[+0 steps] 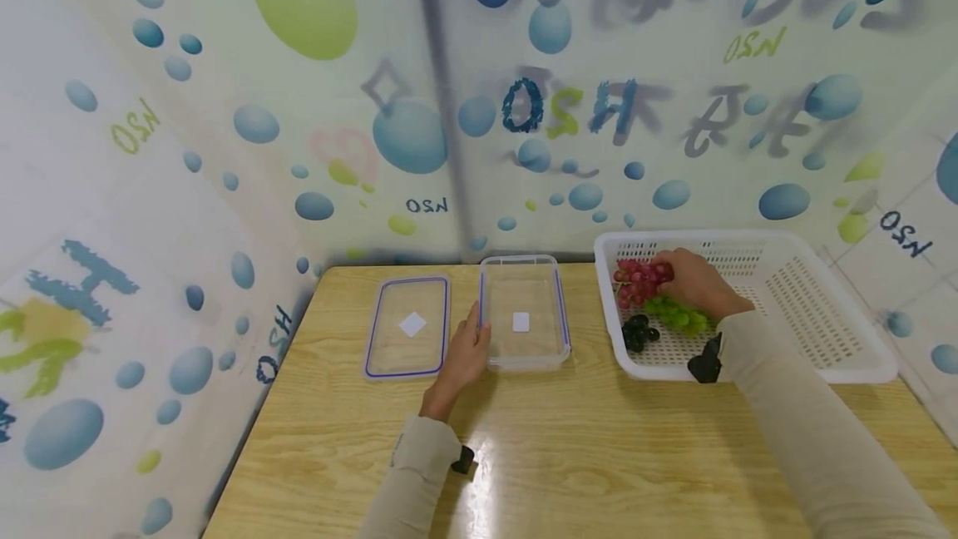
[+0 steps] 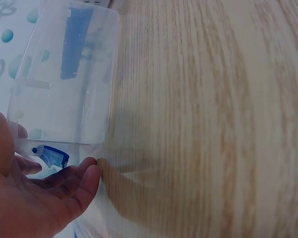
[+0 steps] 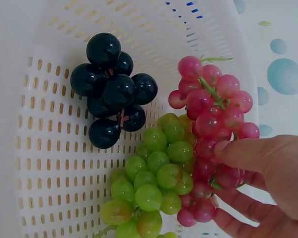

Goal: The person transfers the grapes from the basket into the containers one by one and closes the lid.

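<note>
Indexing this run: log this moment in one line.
right grip: holds red grapes inside white basket | green grapes, black grapes: also inside | left grip: beside clear container

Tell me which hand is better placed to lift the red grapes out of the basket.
Right, most likely. The right hand is inside the basket, thumb and fingers on the red grapes. The left hand is away from them, beside the clear container.

Grapes [image 3: 158,162] in basket [image 1: 823,306], right of container [image 1: 527,343]
</note>
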`<move>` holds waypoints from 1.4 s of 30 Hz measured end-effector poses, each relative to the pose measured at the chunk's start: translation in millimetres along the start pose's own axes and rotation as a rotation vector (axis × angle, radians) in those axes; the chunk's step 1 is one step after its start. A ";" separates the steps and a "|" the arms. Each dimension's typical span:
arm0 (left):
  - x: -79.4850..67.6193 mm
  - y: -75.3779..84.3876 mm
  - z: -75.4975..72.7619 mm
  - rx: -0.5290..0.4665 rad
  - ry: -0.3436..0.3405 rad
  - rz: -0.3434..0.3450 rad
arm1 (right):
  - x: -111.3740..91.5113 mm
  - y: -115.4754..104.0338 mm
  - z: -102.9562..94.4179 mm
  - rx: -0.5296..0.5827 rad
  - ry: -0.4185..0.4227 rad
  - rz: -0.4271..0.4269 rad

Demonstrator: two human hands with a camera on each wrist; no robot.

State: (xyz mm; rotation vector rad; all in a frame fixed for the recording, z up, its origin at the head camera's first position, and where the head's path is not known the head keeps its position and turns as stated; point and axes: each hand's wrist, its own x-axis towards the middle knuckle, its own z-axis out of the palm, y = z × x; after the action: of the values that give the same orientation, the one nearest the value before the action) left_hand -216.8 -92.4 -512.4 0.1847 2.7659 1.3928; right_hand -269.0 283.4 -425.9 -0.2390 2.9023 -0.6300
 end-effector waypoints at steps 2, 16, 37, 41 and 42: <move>-0.1 0.0 0.3 -0.002 0.001 -0.007 | -1.5 -0.6 -0.5 0.015 0.011 0.005; 0.0 -0.4 2.4 0.008 -0.002 0.008 | -8.0 1.4 -5.1 0.078 0.111 0.021; -0.5 -1.1 2.9 -0.013 -0.001 0.007 | -7.0 -42.0 -21.4 0.233 0.244 0.005; -0.1 -0.9 3.0 -0.016 0.000 0.023 | -3.8 -56.9 -21.2 0.264 0.254 0.013; 0.0 -1.0 3.2 -0.016 0.001 0.026 | -3.1 -60.8 -20.6 0.274 0.254 0.016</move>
State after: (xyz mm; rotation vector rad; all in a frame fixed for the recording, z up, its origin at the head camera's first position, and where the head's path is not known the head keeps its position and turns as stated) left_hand -216.6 -90.4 -515.1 0.2201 2.7621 1.4214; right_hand -262.6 237.5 -381.4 -0.1070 2.9997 -1.1175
